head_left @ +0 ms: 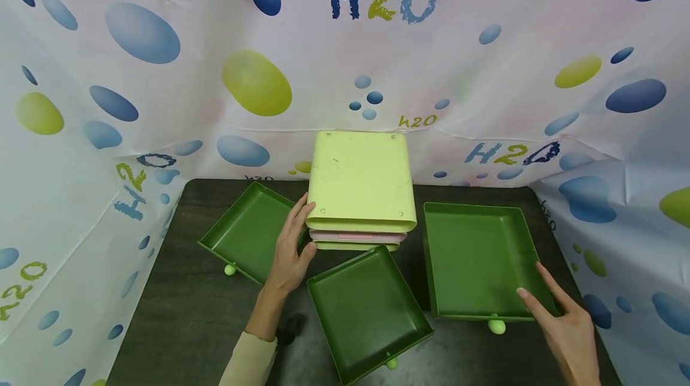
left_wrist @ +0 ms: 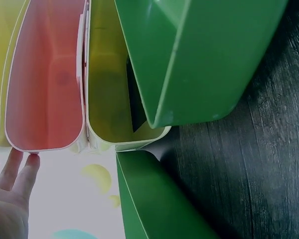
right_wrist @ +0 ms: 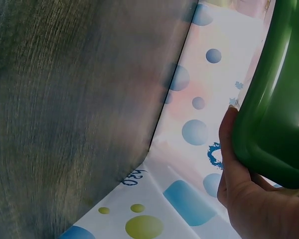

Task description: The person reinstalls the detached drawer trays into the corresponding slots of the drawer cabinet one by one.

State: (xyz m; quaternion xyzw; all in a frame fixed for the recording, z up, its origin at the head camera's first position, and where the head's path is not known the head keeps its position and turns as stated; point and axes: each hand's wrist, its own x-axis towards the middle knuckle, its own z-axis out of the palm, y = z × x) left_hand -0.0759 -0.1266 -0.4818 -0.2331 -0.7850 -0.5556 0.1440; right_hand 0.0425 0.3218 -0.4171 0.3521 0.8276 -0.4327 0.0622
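Note:
A small drawer cabinet (head_left: 362,182) with a pale yellow top stands at the back centre, its front facing me. In the left wrist view its pink compartment (left_wrist: 47,89) and yellow compartment (left_wrist: 104,84) show hollow, without drawers. My left hand (head_left: 290,257) rests against the cabinet's left side, fingers extended, fingertips right at the pink compartment's edge. On the right, a green drawer (head_left: 477,263) with a light green knob (head_left: 496,326) is gripped at its front right corner by my right hand (head_left: 570,326), thumb over the rim. The right wrist view shows fingers along its outer wall.
A second green drawer (head_left: 372,314) lies turned at an angle in front of the cabinet. A third green drawer (head_left: 248,224) lies at the left, partly behind my left hand. All sit on a dark wood table (head_left: 178,314), with a patterned white curtain (head_left: 323,74) behind and at both sides.

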